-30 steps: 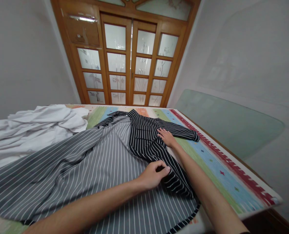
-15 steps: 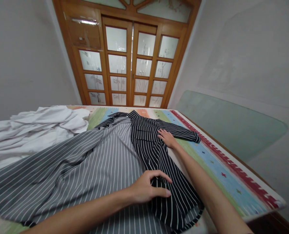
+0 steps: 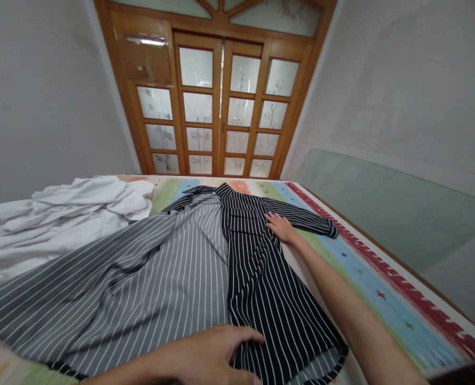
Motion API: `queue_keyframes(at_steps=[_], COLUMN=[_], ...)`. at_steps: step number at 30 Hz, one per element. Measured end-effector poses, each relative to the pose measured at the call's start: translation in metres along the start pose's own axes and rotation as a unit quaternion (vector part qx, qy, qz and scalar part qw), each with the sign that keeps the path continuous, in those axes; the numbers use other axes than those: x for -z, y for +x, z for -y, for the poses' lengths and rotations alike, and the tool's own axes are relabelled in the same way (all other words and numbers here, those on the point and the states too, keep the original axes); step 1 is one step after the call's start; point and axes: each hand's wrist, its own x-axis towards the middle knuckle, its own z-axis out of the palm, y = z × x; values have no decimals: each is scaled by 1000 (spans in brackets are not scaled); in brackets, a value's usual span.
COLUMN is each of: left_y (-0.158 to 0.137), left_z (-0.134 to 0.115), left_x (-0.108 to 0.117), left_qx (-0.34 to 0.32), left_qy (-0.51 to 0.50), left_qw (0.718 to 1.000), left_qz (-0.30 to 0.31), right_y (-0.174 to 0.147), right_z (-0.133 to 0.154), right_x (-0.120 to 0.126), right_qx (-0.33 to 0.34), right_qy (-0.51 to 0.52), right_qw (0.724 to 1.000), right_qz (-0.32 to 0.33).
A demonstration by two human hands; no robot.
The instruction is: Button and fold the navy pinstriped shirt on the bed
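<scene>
A black-and-white striped shirt (image 3: pixel 261 283) lies spread out with its front open. Its left side is turned back, so the greyer inside (image 3: pixel 173 278) shows. My right hand (image 3: pixel 281 227) rests flat on the dark front panel below the shoulder, beside the sleeve (image 3: pixel 301 215), fingers extended. Low in the view, my left hand (image 3: pixel 213 353) is over the lower part of the shirt, near the edge of the dark panel. Its thumb and forefinger are apart in a curve, with nothing visibly pinched between them; the other fingers are hidden.
A heap of white cloth (image 3: pixel 81 214) lies on the left of the table. The table's patterned cover (image 3: pixel 382 289) has coloured stripes and a red border. A pale green panel (image 3: pixel 382 203) is against the right wall. Wooden glazed doors (image 3: pixel 221 101) stand beyond.
My left hand has moved down toward the shirt's hem, and the dark panel lies flatter and wider. My right hand stays on the upper panel. The view has shifted slightly.
</scene>
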Motion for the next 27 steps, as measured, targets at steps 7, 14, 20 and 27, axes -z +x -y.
queue_keyframes(at_steps=[7, 14, 20, 27], left_y=[8, 47, 85, 127], left_z=[24, 67, 74, 80], left_x=[19, 47, 87, 132], left_qx=[-24, 36, 46, 101], left_qy=[-149, -290, -384, -367], left_qw=[988, 919, 849, 832], left_qz=[-36, -265, -360, -404], right_y=[-13, -86, -178, -252], right_z=[10, 41, 58, 50], right_x=[2, 31, 66, 73], right_qx=[11, 163, 231, 194], right_qy=[39, 192, 217, 194], right_qw=[998, 951, 947, 959], right_qz=[-52, -179, -54, 74])
